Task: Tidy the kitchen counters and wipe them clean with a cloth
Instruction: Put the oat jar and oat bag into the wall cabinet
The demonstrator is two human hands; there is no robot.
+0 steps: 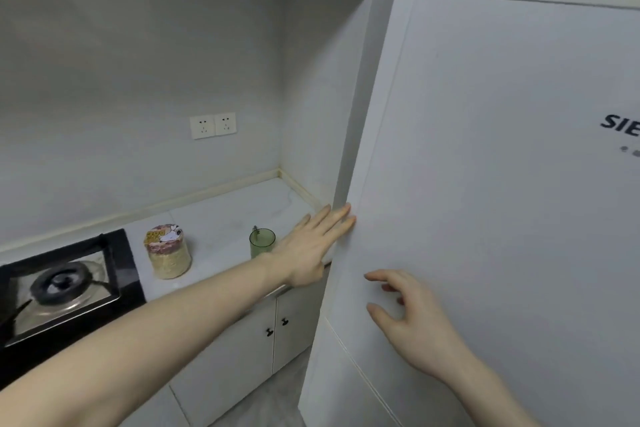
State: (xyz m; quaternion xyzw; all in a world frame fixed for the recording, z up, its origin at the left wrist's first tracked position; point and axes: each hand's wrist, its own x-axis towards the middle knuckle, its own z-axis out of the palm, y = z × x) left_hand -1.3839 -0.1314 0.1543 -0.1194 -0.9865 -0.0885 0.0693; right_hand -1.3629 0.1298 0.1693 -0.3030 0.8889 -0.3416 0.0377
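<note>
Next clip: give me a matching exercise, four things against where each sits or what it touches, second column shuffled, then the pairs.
1. left hand
2. right hand
3. green cup
4. jar

A. on the counter beside the stove
B. fingertips at the fridge door's edge
C. on the counter just behind the left wrist
D. fingers loosely curled in front of the fridge door

Pairs: 1-B, 2-D, 3-C, 4-A

Pale marble counter point(221, 218): black gas hob point(65, 284), lidded jar point(168, 251), green cup point(262, 242).
</note>
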